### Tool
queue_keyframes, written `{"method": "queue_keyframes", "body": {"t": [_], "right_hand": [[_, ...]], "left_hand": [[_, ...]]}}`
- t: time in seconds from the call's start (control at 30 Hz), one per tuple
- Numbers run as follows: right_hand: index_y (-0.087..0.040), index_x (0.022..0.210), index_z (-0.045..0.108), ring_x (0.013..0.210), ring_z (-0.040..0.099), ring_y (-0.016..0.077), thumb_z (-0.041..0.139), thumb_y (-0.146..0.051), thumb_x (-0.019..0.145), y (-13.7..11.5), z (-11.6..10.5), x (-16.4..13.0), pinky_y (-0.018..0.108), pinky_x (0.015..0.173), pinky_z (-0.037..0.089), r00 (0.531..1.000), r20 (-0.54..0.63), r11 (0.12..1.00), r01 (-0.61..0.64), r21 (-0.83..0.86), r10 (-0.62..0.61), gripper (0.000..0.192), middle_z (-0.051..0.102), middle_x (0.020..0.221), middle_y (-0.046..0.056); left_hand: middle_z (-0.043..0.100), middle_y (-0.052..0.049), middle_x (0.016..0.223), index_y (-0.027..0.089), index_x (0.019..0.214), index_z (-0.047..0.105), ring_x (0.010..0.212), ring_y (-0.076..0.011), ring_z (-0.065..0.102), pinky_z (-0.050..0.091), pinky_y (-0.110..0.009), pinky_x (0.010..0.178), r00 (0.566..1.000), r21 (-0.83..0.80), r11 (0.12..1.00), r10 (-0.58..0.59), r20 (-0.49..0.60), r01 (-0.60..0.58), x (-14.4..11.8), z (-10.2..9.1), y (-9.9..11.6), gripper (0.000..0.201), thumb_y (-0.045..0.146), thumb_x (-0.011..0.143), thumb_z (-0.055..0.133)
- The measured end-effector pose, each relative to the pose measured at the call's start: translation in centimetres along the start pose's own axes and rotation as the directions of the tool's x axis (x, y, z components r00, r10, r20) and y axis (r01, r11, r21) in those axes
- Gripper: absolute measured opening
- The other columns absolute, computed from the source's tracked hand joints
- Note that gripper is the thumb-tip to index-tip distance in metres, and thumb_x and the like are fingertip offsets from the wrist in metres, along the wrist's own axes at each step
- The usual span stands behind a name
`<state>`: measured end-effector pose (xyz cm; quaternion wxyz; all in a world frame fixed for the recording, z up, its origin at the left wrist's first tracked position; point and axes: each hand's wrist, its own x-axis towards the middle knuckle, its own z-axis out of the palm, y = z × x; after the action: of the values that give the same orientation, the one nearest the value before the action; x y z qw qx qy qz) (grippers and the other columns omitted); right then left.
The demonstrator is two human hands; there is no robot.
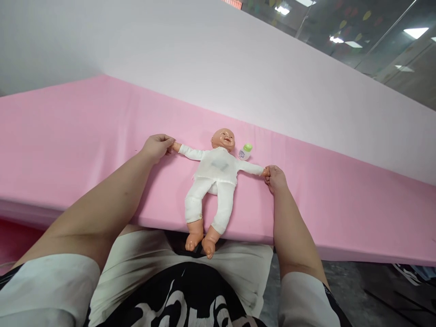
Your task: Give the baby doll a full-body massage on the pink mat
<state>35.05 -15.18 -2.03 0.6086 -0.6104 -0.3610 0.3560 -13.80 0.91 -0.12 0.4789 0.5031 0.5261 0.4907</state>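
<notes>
The left hand (157, 146) is closed around the doll's wrist, with its fingers curled over the small plastic hand at the end of the outstretched sleeve. The right hand (275, 177) pinches the opposite doll hand between its fingertips; the exact finger placement is hard to resolve at this size, but contact appears firm. Between both grips, the baby doll (214, 177) lies face up with its arms spread in a straight line. It wears a white top and white trousers. Its bare feet extend past the near edge of the pink mat (85, 131) and hang just above the person's lap. The doll's head points toward the far wall. A small white bottle with a green cap (245, 152) lies on the mat just beside the doll's head, close to its shoulder, apart from both hands. A pale wall panel (211, 59) rises behind the mat.
</notes>
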Motion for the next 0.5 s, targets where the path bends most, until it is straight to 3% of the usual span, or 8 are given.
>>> {"method": "queue_keyframes", "body": {"t": [0.13, 0.27, 0.5], "right_hand": [[-0.026, 0.104, 0.066, 0.050, 0.047, 0.0085, 0.086, -0.045, 0.075, -0.16, -0.13, 0.02, 0.020, 0.044, 0.037, 0.999, 0.022, 0.998, -0.026, 0.053, 0.025, 0.040, 0.063, 0.070, -0.004], [-0.023, 0.105, 0.071, 0.061, 0.055, 0.0092, 0.091, -0.036, 0.069, -0.61, -0.40, -0.52, 0.024, 0.056, 0.049, 0.992, 0.129, 0.995, -0.026, 0.100, 0.013, 0.043, 0.071, 0.088, 0.001], [-0.022, 0.090, 0.067, 0.052, 0.049, 0.0085, 0.098, -0.039, 0.062, -0.64, -0.20, -0.59, 0.021, 0.045, 0.035, 0.991, 0.135, 0.999, -0.016, 0.042, 0.010, 0.045, 0.063, 0.069, -0.004]], "left_hand": [[0.070, -0.006, 0.075, 0.016, 0.097, 0.074, 0.061, -0.0161, 0.064, 0.055, -0.031, 0.062, 0.999, -0.068, 0.998, 0.000, 0.053, 0.003, 0.20, -0.20, -0.27, 0.025, 0.018, 0.073, 0.083], [0.070, -0.005, 0.074, 0.014, 0.103, 0.074, 0.058, -0.0144, 0.063, 0.054, -0.029, 0.060, 0.997, -0.107, 0.994, 0.021, 0.073, -0.013, 0.22, -0.28, -0.46, 0.034, 0.013, 0.070, 0.082], [0.067, -0.005, 0.064, 0.014, 0.089, 0.075, 0.054, -0.0147, 0.061, 0.050, -0.027, 0.054, 0.998, -0.040, 0.998, 0.048, 0.051, -0.046, -0.05, -0.25, -0.27, 0.021, 0.019, 0.071, 0.084]]}}
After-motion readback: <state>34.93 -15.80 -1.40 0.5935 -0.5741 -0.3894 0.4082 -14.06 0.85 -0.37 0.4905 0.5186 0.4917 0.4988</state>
